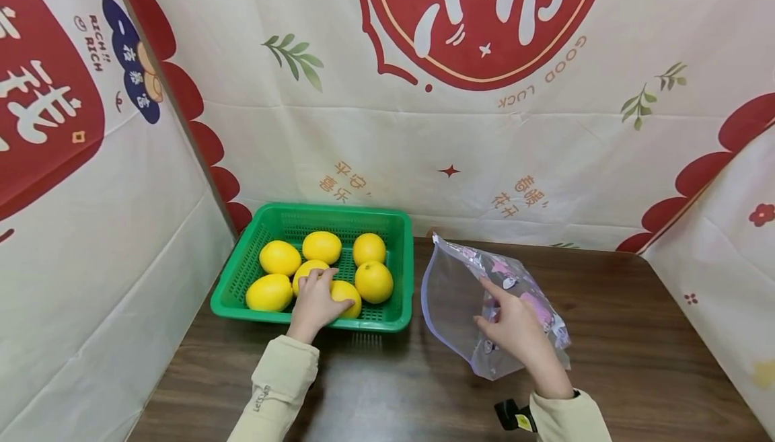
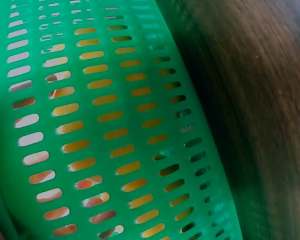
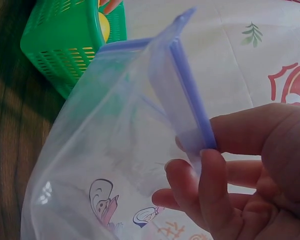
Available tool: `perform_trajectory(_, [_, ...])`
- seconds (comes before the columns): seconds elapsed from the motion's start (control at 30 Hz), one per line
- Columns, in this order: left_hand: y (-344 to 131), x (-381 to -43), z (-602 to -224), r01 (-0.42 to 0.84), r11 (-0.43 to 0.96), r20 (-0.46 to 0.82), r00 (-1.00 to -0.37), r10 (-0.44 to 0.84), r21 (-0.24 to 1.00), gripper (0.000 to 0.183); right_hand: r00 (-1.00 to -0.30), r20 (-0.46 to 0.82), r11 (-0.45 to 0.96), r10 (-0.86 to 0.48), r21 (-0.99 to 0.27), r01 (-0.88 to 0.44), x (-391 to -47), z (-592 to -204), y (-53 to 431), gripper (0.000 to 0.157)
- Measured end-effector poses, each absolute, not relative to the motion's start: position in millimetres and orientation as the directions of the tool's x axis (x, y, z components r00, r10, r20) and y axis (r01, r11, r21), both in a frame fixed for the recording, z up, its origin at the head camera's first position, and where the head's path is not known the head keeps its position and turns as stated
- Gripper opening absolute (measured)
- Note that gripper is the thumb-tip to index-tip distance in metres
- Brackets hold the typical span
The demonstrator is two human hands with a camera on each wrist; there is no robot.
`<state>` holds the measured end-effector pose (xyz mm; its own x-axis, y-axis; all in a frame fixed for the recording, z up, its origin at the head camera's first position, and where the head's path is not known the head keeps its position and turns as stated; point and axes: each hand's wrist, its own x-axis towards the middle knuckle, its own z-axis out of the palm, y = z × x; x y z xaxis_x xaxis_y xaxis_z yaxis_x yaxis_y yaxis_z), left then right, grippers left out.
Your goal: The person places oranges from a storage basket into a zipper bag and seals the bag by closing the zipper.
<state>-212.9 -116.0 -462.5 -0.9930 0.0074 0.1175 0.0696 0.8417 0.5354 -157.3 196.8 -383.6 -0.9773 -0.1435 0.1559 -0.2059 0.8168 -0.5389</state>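
Observation:
Several yellow lemons point(image 1: 373, 282) lie in a green plastic basket point(image 1: 402, 260) at the left of the table. My left hand point(image 1: 315, 301) reaches in over its front rim. The fingers rest over one lemon point(image 1: 307, 268), and the thumb lies across another lemon point(image 1: 346, 292); whether they grip is hidden. The left wrist view shows only the perforated basket side point(image 2: 110, 117). To the right, my right hand point(image 1: 514, 327) holds a clear zip bag point(image 1: 451, 294) with its mouth spread. In the right wrist view, finger and thumb pinch the purple zip edge point(image 3: 190, 95).
A dark wooden table point(image 1: 375, 395) carries the basket and bag. White printed cloth point(image 1: 387, 139) hangs behind and at both sides; the basket stands close to the back and left cloth. A black strap point(image 1: 507, 415) is by the right wrist.

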Motion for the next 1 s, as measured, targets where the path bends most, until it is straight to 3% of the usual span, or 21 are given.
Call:
perform_trajectory(0.37, [-117.6,-215.3,-458.0,0.083,0.827,0.022,-0.996,0.085,0.556,0.065,-0.975,0.167,0.818,-0.145,-0.534,-0.213,-159.2,-385.1,195.7,0.060])
perform_trajectory(1.0, [-115.7,-216.4,-459.8,0.099,0.857,0.029,-0.995,0.098,0.506,0.059,-0.973,0.184,0.826,-0.141,-0.521,-0.218,-159.3,-387.1,194.6,0.059])
